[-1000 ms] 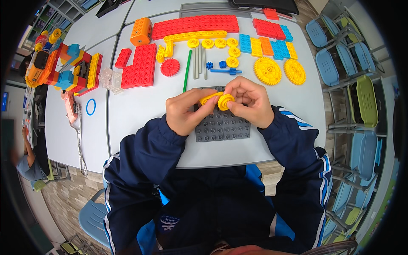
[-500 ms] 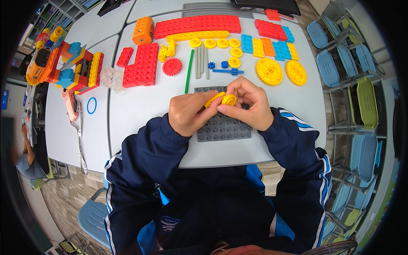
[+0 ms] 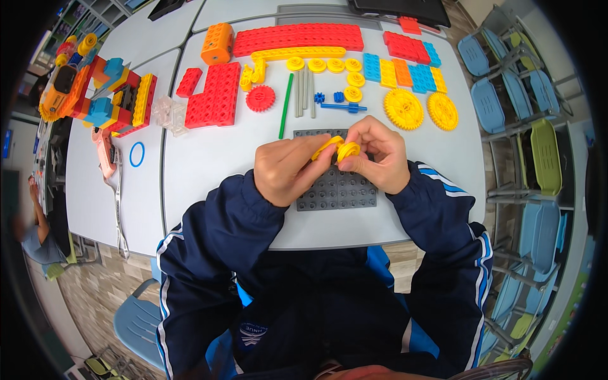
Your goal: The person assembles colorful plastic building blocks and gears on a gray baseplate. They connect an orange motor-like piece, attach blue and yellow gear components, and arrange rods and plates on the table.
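Note:
Over a dark grey studded baseplate (image 3: 339, 195), both my hands work close together. My left hand (image 3: 278, 170) pinches a long yellow building piece (image 3: 327, 146), partly hidden by the fingers, so its exact kind is unclear. Between the thumb and fingertips of my right hand (image 3: 385, 158) is a small yellow pulley wheel (image 3: 348, 151), held against or right beside that piece. Beyond the hands lie blue axle pieces (image 3: 342, 106), small blue gears (image 3: 319, 97), grey rods (image 3: 304, 94) and a green rod (image 3: 286, 106). More yellow pulley wheels (image 3: 317, 65) sit further back.
Red bricks (image 3: 218, 95), a red gear (image 3: 260, 99) and an orange block (image 3: 217, 44) lie left of the rods. Large yellow gears (image 3: 403, 109) and coloured bricks (image 3: 405, 73) are at right. A built model (image 3: 101, 95), pink strapped item (image 3: 104, 152) and blue ring (image 3: 137, 154) occupy the left table.
The pulley wheel has shifted slightly right and turned a little in my right fingers. Both hands keep their grip; the whole view has moved slightly.

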Motion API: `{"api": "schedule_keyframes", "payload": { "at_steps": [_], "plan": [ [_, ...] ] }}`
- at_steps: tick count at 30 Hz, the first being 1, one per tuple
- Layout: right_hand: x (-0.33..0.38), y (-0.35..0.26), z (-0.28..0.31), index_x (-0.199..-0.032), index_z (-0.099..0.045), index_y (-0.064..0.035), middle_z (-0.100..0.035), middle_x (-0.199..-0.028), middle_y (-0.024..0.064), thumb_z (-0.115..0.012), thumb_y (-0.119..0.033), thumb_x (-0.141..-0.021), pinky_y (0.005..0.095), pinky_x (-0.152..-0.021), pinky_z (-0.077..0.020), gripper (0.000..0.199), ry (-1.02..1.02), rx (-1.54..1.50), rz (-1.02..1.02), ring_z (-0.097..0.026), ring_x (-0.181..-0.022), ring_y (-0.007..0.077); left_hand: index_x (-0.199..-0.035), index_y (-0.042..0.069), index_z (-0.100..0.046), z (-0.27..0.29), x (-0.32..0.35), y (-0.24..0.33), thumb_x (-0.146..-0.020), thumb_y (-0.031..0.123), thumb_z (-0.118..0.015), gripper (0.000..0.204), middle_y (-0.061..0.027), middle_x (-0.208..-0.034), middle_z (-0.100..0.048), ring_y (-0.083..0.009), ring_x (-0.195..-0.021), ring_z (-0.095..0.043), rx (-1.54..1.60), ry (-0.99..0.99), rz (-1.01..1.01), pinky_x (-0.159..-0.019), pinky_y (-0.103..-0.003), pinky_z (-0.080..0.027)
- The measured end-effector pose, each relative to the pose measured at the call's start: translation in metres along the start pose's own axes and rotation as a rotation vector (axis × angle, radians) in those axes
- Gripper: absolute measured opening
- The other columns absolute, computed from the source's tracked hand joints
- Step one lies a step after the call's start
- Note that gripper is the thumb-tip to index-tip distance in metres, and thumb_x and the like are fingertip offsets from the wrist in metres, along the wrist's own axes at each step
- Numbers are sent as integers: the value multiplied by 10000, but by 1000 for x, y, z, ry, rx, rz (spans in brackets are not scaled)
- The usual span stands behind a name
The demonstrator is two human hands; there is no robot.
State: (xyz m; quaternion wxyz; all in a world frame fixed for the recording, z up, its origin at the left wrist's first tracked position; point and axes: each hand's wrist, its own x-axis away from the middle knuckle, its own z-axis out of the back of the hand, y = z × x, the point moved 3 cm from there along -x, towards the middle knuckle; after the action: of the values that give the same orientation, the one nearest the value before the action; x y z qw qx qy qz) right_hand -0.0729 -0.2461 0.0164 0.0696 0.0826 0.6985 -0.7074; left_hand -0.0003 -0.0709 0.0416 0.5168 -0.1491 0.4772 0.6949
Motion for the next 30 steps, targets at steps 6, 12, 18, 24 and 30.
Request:
{"api": "schedule_keyframes", "payload": {
  "at_steps": [6, 12, 18, 24, 30],
  "plan": [
    [4, -14, 12, -1022, -559, -40, -676, -893, 26, -801, -60, -838, 201, -654, -432, 305, 79, -100, 120, -605, -761, 47, -1085, -56, -721, 20, 0, -49, -898, 69, -736, 225, -69, -813, -724, -80, -588, -615, 78, 252, 525, -586, -200, -479],
    [-12, -1, 26, -1125, -580, -3, -692, -963, 72, -695, -122, -951, 235, -760, -518, 240, 216, -131, 88, -684, -852, 133, -1122, -17, -722, 36, -12, -67, -885, 70, -750, 254, -77, -943, -717, -90, -745, -640, -200, 311, 315, -610, -199, -496],
    [-15, -1, 24, -1175, -627, 11, -682, -1088, 103, -634, -124, -991, 287, -846, -546, 229, 233, -80, 154, -675, -970, 167, -1282, 17, -654, 28, -6, -86, -916, -2, -661, 367, -121, -1115, -651, -160, -881, -652, -246, 309, 266, -752, -253, -542],
    [-16, 2, 24, -1183, -654, 19, -677, -1142, 98, -631, -106, -988, 301, -900, -544, 232, 258, -16, 158, -670, -1021, 169, -1295, 32, -637, 15, -8, -95, -931, -12, -618, 367, -153, -1191, -610, -262, -981, -678, -361, 154, 173, -815, -336, -553],
    [-15, 4, 25, -1152, -681, 2, -681, -1140, 91, -658, -73, -962, 278, -908, -528, 206, 253, 125, 148, -671, -1017, 157, -1128, 28, -704, 6, -16, -106, -865, 38, -695, 264, -119, -1100, -672, -288, -984, -675, -462, 94, 123, -858, -407, -555]
  ]
}}
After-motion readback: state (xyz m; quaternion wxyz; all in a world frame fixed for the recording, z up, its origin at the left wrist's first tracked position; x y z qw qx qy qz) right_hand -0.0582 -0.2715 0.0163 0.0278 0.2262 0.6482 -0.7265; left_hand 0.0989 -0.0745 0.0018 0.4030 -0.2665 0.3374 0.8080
